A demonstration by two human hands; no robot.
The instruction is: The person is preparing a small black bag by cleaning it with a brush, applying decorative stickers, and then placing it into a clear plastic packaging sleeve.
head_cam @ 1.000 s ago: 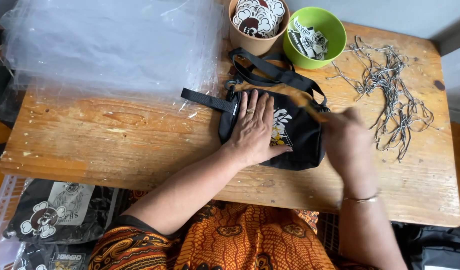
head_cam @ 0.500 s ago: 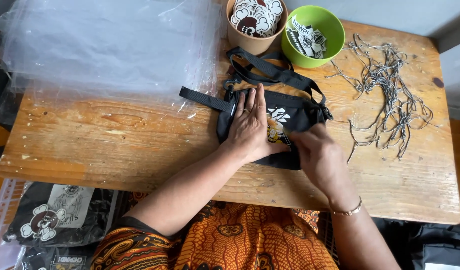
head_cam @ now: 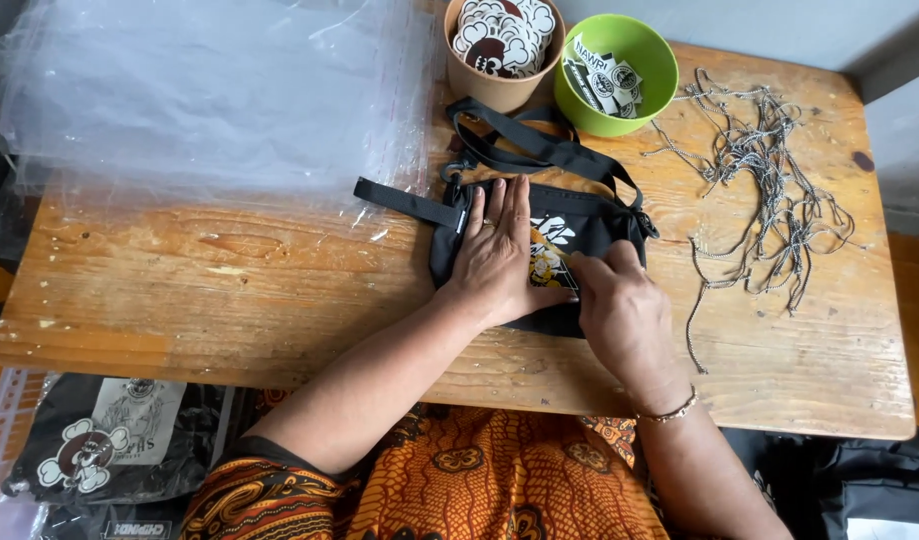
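A small black bag (head_cam: 601, 226) with a white and yellow print lies on the wooden table (head_cam: 229, 290), and its black strap (head_cam: 539, 150) loops away toward the back. My left hand (head_cam: 499, 250) rests flat on the bag's left half, fingers straight and pointing away, a ring on one finger. My right hand (head_cam: 624, 310) is at the bag's lower right, with its fingers curled over the bag's edge beside the print. A bracelet sits on that wrist.
Behind the bag stand a brown paper cup (head_cam: 499, 90) of round printed stickers and a green bowl (head_cam: 651, 95) of small tags. Several grey cords (head_cam: 769, 170) are strewn at the right. Clear plastic sleeves (head_cam: 199, 90) cover the back left. Packed black items (head_cam: 109, 450) lie below the table's left edge.
My right hand has come in from the bag's right end to its lower right edge, close to my left hand. The bag looks narrower, its right side drawn in. My left hand stays flat.
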